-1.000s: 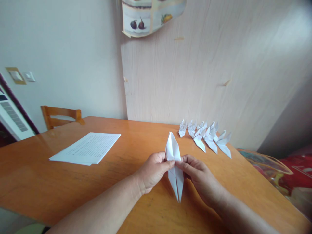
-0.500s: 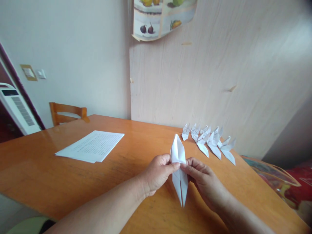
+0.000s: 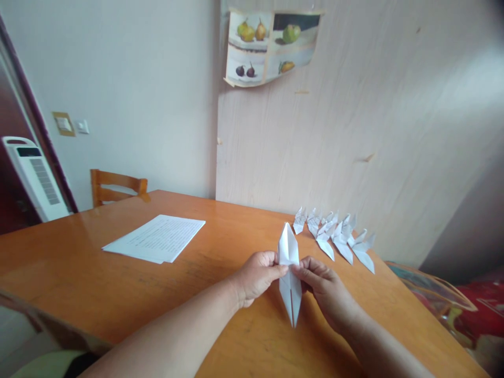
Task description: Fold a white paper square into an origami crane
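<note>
Both hands grip a piece of folded white paper (image 3: 290, 294), a long diamond shape with a slit down its lower half and a pointed top. My left hand (image 3: 258, 275) pinches its left edge near the middle, thumb on the front face. On the opposite edge, my right hand (image 3: 325, 286) pinches at the same height, its thumb also in front. The fingers behind the paper are partly hidden. The lower end forms two narrow points close together. It is held upright above the wooden table (image 3: 236, 336).
Several folded paper cranes (image 3: 342, 239) stand in a cluster at the table's back right. A stack of printed sheets (image 3: 157, 239) lies to the left. Behind the table are a wooden chair (image 3: 118, 184) and a wall with a fruit poster (image 3: 271, 47). A red bag (image 3: 480, 299) is at the right.
The camera view has tilted up a little, bringing more of the poster into sight. Both hands keep the same pinch on the folded paper, whose shape looks unchanged.
</note>
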Motion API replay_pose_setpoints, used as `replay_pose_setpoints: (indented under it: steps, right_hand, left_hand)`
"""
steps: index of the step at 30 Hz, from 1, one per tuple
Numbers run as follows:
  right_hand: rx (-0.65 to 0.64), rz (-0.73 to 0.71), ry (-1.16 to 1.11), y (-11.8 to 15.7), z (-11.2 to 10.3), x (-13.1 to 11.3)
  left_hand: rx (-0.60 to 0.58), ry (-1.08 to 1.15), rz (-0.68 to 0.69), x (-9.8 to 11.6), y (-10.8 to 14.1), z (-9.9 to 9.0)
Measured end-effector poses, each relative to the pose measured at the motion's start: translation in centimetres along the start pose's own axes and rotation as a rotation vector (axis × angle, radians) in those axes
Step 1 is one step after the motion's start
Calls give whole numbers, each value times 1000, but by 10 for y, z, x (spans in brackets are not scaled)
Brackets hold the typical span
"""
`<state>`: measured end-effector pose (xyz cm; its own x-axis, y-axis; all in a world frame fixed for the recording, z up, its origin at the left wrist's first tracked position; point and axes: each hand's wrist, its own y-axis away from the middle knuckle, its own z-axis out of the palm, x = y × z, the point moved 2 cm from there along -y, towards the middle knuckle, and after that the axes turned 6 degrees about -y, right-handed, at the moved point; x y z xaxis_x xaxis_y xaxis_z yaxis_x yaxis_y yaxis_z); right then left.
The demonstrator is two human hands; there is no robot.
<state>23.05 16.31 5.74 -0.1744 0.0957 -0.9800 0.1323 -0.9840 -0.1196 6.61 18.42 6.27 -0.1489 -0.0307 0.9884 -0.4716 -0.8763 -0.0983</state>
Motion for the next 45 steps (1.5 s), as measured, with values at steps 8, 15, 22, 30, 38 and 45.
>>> replay_pose_setpoints:
  steps: [8, 15, 22, 30, 38, 45]
  right_hand:
    - [28, -41, -12, 4, 2, -11]
    - [40, -54, 31, 13, 10, -37]
    - [10, -65, -11, 47, 35, -47]
    - [11, -61, -86, 107, 75, -19]
    - [25, -116, -106, 146, 105, -10]
    - [71, -146, -94, 176, 124, -13]
  left_hand:
    - [-21, -34, 42, 12, -8, -2]
    - [-25, -69, 7, 40, -3, -2]
    - [46, -55, 66, 45, 43, 10]
    - [146, -140, 136, 30, 129, 20]
    - [176, 158, 122, 17, 182, 32]
    - [213, 130, 161, 18, 217, 44]
